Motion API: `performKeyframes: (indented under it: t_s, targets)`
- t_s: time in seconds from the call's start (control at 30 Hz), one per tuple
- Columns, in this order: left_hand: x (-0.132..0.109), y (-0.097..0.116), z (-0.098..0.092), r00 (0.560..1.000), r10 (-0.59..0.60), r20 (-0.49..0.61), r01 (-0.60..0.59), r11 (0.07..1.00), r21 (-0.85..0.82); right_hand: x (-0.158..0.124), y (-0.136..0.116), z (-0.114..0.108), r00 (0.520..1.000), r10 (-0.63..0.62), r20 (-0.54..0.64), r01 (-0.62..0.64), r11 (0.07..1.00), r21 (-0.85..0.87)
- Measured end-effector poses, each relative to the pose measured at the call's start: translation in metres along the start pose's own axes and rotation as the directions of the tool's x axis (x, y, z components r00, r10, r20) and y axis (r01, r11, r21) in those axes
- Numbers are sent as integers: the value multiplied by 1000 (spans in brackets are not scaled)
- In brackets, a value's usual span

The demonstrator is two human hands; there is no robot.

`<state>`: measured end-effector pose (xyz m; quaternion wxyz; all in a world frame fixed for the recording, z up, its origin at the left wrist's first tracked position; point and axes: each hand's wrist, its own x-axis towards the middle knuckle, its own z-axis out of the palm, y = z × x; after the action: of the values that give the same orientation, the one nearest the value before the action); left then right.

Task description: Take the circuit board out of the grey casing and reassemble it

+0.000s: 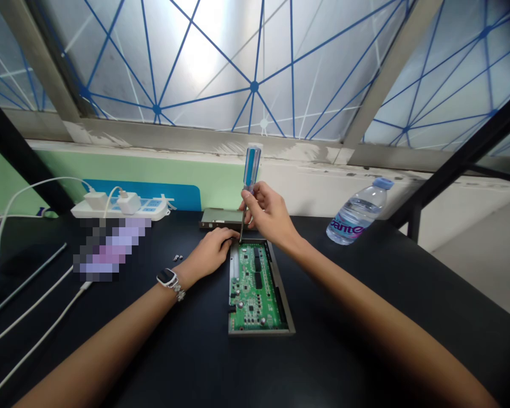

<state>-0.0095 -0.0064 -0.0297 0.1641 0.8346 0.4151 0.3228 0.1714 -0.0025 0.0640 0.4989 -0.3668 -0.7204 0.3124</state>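
Note:
A screwdriver [250,166] with a clear and blue handle stands nearly upright in my right hand [272,209], thumb and fingers wrapped around its lower part. Its tip meets the far left corner of a green circuit board [249,289]. The board lies inside a shallow metal case [261,333] on the black table. My left hand [212,249] holds that same far left corner, its curled fingers beside the screwdriver tip. Whatever sits right under the tip is too small to make out. Several small screws [177,258] lie left of my left hand.
Behind the case is a flat metal box [221,216], partly hidden by my hands. A tilted water bottle [357,212] is at the right. At the left are a white power strip [153,211] with plugs, a blurred-out phone-like object [110,249] and loose white cables [38,317].

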Motion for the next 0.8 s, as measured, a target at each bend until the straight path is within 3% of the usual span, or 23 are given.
performKeyframes:
  t_s: [0.3, 0.6, 0.7, 0.8]
  targets:
    - [0, 2, -1, 1000, 3, 0, -3, 1000, 11, -1, 4, 5, 997, 41, -72, -33, 994, 108]
    - [-1, 4, -2, 1000, 22, -16, -22, 1000, -16, -1, 2, 1, 998, 13, 68, -17, 997, 71]
    - [1, 15, -5, 997, 39, -63, -46, 992, -118, 1, 3, -2, 994, 26, 102, -39, 992, 121]
    - [4, 26, -6, 995, -16, -101, -10, 966, -258, 4, 1, -5, 984, 74, 161, -102, 980, 173]
